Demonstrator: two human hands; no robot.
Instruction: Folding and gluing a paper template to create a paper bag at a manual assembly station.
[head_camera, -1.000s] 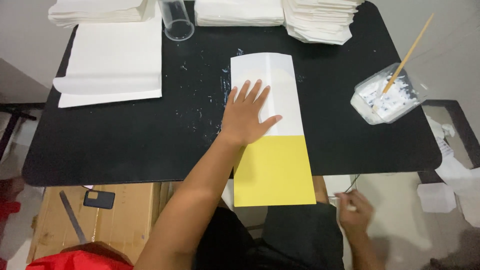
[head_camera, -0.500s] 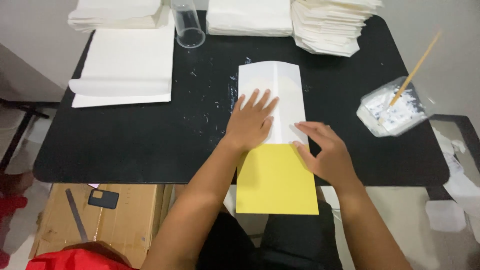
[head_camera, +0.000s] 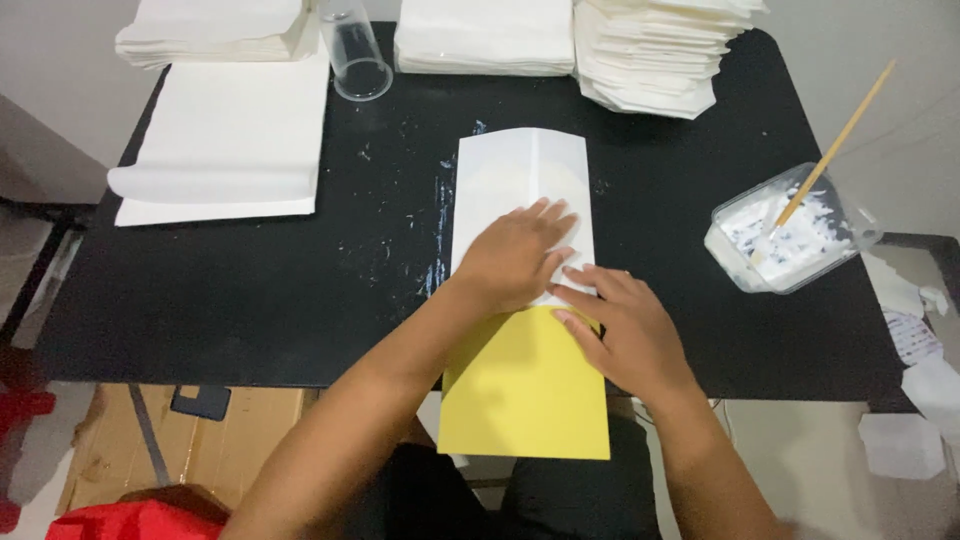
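Nearby, tub (head_camera: 790, 235) of white paste, stick (head_camera: 835, 145)

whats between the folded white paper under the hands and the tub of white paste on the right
In the head view, only bare black table separates the white paper from the paste tub. Nothing lies on that stretch.

The folded sheet (head_camera: 525, 290) lies at the middle of the table (head_camera: 250, 290), its near end overhanging the table's front edge. Left of the sheet lies a paper pad (head_camera: 225, 150), behind that pad a cup (head_camera: 357, 60). Behind the sheet sit paper stacks (head_camera: 560, 40). Right of it stands a tub (head_camera: 790, 235) with a stick (head_camera: 835, 140) in it.
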